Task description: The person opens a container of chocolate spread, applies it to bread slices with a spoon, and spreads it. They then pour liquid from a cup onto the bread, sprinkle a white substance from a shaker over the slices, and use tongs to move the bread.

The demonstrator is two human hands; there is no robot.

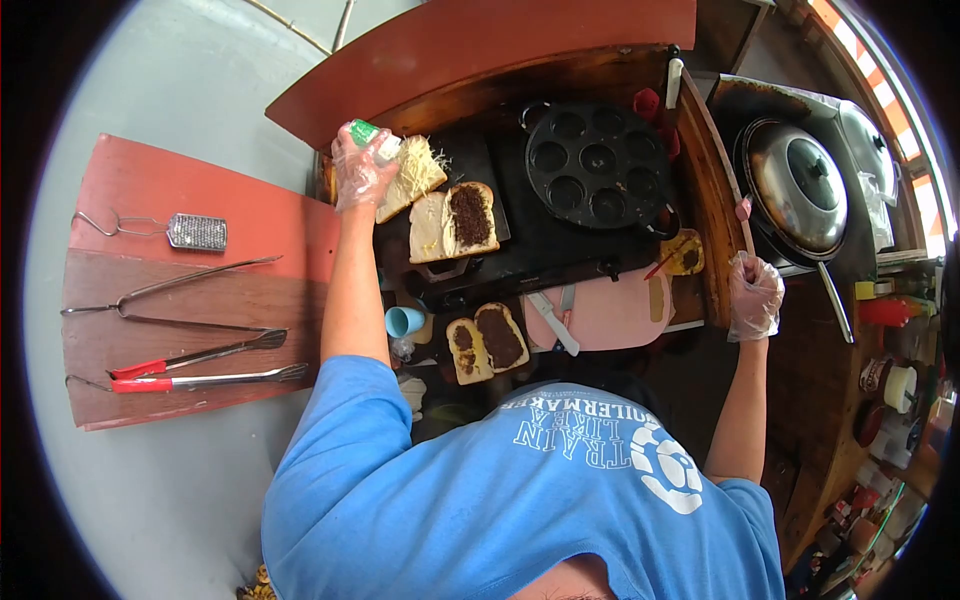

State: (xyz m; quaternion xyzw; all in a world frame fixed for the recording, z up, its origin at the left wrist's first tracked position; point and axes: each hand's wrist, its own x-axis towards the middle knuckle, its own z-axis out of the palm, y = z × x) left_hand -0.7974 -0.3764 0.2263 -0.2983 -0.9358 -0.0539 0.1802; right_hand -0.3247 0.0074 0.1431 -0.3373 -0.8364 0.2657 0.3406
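My left hand (pixel 362 175), in a clear plastic glove, is closed around a small green-and-white container (pixel 364 131). It is at the left edge of a bread slice with grated cheese (pixel 414 172) on the griddle (pixel 470 150). Just below lies an opened pair of bread slices, one plain (pixel 428 225) and one with dark brown sprinkles (pixel 468 216). My right hand (pixel 755 298), also gloved, has its fingers curled beside the wooden side panel (pixel 715 190); I cannot tell whether anything is in them.
A round moulded pan (pixel 598 165) sits right of the bread. Nearer me are a pink cutting board (pixel 625 310) with a knife (pixel 552 322), a blue cup (pixel 404 321) and dark-spread bread (pixel 500 338). Tongs (pixel 210 380) and a grater (pixel 197 232) lie left; a lidded wok (pixel 795 190) stands right.
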